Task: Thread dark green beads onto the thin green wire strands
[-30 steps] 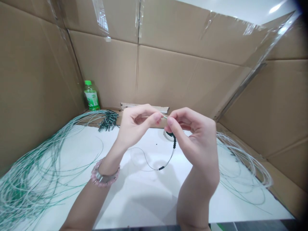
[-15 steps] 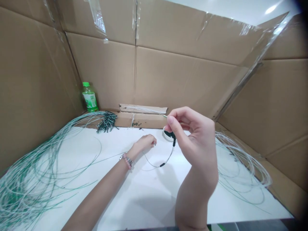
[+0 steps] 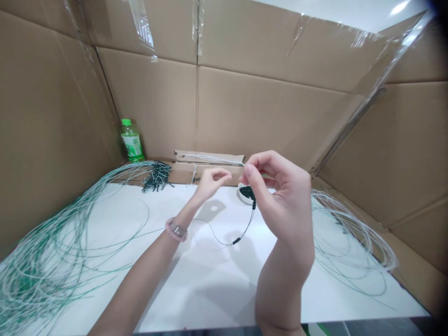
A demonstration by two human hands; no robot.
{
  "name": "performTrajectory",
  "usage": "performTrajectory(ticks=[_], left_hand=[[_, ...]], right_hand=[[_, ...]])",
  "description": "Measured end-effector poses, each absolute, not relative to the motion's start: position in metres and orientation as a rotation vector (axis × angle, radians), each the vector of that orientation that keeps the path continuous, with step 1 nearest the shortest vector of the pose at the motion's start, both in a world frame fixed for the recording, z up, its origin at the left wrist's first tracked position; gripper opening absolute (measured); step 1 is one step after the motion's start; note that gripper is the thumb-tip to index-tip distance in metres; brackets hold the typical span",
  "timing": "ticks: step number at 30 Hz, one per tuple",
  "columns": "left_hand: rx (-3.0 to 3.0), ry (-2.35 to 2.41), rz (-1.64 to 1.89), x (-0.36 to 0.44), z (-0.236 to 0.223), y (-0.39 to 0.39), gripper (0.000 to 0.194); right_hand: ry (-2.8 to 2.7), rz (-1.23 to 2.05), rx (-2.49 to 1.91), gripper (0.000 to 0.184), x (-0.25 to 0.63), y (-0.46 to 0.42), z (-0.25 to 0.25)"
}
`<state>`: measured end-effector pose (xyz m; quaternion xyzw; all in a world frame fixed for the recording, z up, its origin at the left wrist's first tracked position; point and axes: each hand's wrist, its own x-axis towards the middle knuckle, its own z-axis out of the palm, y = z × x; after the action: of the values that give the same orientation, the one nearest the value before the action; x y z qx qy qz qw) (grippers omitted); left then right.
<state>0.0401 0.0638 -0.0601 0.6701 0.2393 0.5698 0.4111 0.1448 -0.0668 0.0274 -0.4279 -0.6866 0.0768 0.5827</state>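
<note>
My right hand [image 3: 280, 191], raised at the centre right, pinches the end of a thin green-and-white wire [image 3: 242, 164] between thumb and forefinger. Below that hand the wire hangs in a loop. Small black pieces [image 3: 254, 204] are bunched on it near the palm, and a short black section [image 3: 237, 241] sits lower down. To the left, my left hand [image 3: 212, 183] is closed in a pinch, its fingertips close to the wire's end but apart from it. A tiny dark piece [image 3: 230, 175] shows at those fingertips. Behind the right hand stands a small white bowl [image 3: 241, 196] of black pieces, partly hidden.
Long green and white wires [image 3: 45, 247] spread over the left side, their black-tipped ends [image 3: 157, 176] bunched at the back. Looser pale wires [image 3: 367, 247] lie at right. A green bottle [image 3: 132, 144] stands in the back left corner. Cardboard walls [image 3: 280, 107] enclose the white table [image 3: 210, 298].
My left hand has lifted off the tabletop and moved up and back, close to the right fingertips. My right hand keeps its pinch on the wire and has barely moved.
</note>
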Motion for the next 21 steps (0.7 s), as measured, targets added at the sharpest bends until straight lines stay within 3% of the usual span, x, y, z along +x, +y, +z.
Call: performTrajectory(ticks=[8,21], left_hand=[[1.413,0.296,1.567,0.006,-0.002,0.016,0.008],[1.483,0.188,1.523,0.009,0.006,-0.007,0.003]], right_hand=[[-1.593,0.182,-0.957,0.009,0.133,-0.067,0.025],[-1.618,0.237,-0.914,0.008,0.128,-0.072,0.029]])
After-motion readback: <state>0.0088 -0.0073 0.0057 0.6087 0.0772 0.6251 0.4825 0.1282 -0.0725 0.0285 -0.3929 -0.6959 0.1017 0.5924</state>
